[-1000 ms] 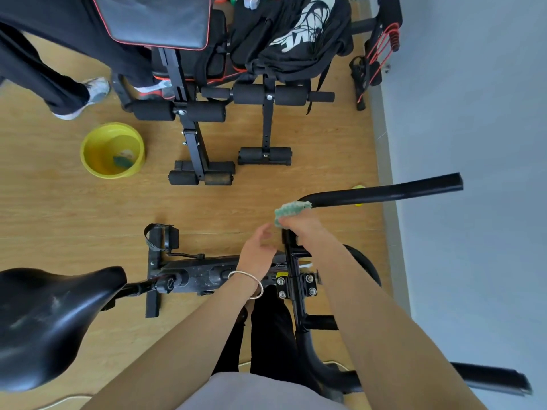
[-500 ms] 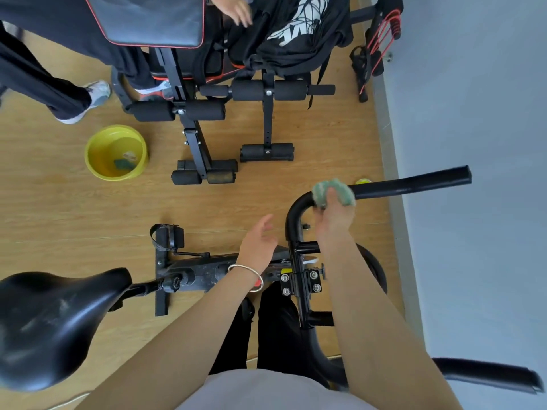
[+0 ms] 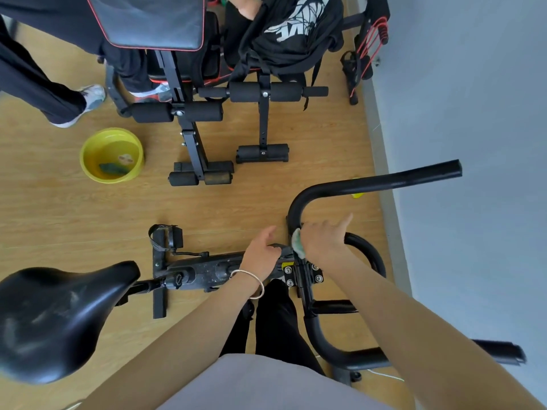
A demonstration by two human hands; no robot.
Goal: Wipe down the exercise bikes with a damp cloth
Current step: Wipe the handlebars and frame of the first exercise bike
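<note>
One green cloth (image 3: 297, 243) is bunched against the bike's handlebar (image 3: 370, 182), on the upright stretch just below the upper bend. The right hand (image 3: 321, 241) grips it there, fingers wrapped round cloth and bar together, with one digit stretched out to the right. The left hand (image 3: 260, 253) lies on the frame (image 3: 207, 269) just left of the bar, with the thumb raised and the fingers bent over a black part. Whether they clasp it cannot be told. A bangle (image 3: 251, 284) circles that wrist. The bar's upper arm runs toward the wall (image 3: 473, 84), and a lower arm shows by the right forearm. A strapped pedal (image 3: 165, 235) juts from the frame's far side, and the saddle (image 3: 59, 315) fills the lower left. Farther off on the wooden floor (image 3: 59, 217), a yellow bowl (image 3: 112, 155) holds a dark green rag (image 3: 112, 168). Two black benches (image 3: 195, 137) stand beyond, one draped with a black garment (image 3: 290, 31). Another person's shoe (image 3: 93, 97) shows at the upper left.
</note>
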